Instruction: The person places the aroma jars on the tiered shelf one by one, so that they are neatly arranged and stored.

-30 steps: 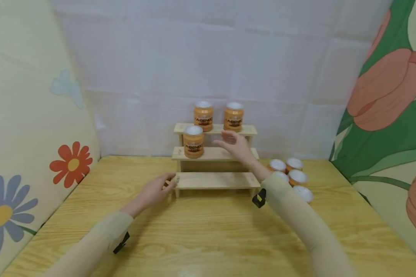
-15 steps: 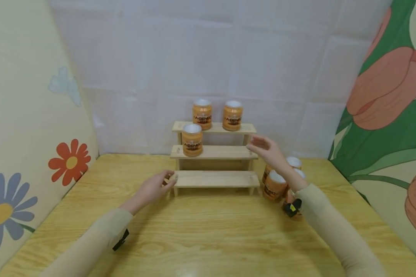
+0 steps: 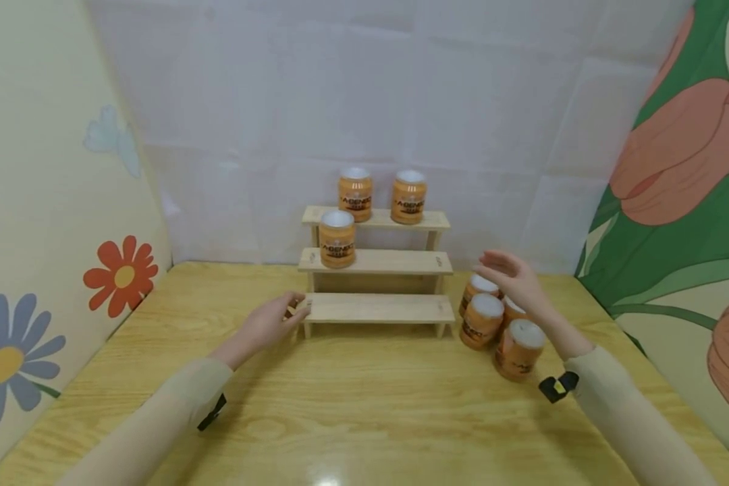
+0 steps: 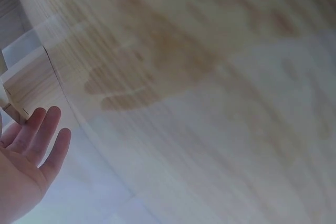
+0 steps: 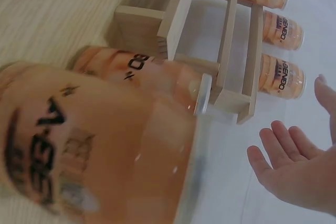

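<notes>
My right hand (image 3: 519, 283) hovers over a cluster of several orange cans (image 3: 482, 324) with pale lids, right of a three-tier wooden shelf stand (image 3: 376, 308). Its fingers are relaxed and spread, with nothing between them in the right wrist view. It partly covers the rear cans. My left hand (image 3: 266, 327) is at the left end of the lowest tier, fingertips at the wood. In the left wrist view its fingers (image 4: 50, 124) are loosely extended beside the wooden end. Two cans stand on the top tier, a left can (image 3: 355, 196) and a right can (image 3: 409, 198). Another can (image 3: 337, 239) stands at the left of the middle tier.
The stand and cans are on a wood-grain table (image 3: 340, 405). A white cloth (image 3: 267, 121) hangs behind. Flower-patterned panels rise at the left (image 3: 42, 202) and right (image 3: 668, 175). One front can (image 3: 519, 351) stands nearest the right forearm.
My right hand has moved right, from in front of the middle tier to above the can cluster, uncovering the front cans. The left hand stays at the lowest tier's end.
</notes>
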The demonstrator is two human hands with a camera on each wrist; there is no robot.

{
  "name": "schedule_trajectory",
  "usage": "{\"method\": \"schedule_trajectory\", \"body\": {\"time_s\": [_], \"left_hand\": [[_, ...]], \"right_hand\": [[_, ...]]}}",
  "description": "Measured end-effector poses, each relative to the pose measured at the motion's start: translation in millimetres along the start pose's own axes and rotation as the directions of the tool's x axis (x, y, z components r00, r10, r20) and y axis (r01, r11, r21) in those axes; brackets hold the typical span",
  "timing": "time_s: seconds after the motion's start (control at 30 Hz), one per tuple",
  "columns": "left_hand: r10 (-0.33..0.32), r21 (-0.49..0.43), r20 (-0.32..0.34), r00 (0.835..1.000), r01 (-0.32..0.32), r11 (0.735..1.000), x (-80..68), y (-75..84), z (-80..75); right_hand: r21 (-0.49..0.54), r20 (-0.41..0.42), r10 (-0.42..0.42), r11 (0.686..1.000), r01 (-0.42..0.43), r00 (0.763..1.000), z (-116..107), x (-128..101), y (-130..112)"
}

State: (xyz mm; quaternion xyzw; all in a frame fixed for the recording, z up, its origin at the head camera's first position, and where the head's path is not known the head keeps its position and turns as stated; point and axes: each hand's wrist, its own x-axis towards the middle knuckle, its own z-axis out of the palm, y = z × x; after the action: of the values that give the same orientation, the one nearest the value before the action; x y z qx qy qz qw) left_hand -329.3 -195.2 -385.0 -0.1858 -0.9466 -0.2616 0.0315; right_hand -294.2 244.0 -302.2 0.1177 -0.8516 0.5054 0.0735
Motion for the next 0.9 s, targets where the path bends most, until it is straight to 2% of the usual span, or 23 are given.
{"method": "schedule_trajectory", "body": {"time_s": [0.27,0.67,0.9], "left_hand": [[0.002,-0.016,0.007,1.0,-0.002,1.0,-0.7,0.3,-0.2],[0.022,-0.098,0.006,1.0,-0.021,0.995,-0.8,-8.9,3.2],[0.02,-0.128,0.014,1.0,-0.019,0.992,-1.8,-8.5,3.1]], "right_hand": [[-0.077,-0.014,-0.004,0.997,0.003,1.0,-16.7,-25.9,14.5],[-0.134,0.067,0.021,0.991,-0.011,0.998,-33.6,-57.5,35.1],[-0.142,0.101,0.019,0.99,-0.004,0.995,-41.6,-74.2,43.6]]}}
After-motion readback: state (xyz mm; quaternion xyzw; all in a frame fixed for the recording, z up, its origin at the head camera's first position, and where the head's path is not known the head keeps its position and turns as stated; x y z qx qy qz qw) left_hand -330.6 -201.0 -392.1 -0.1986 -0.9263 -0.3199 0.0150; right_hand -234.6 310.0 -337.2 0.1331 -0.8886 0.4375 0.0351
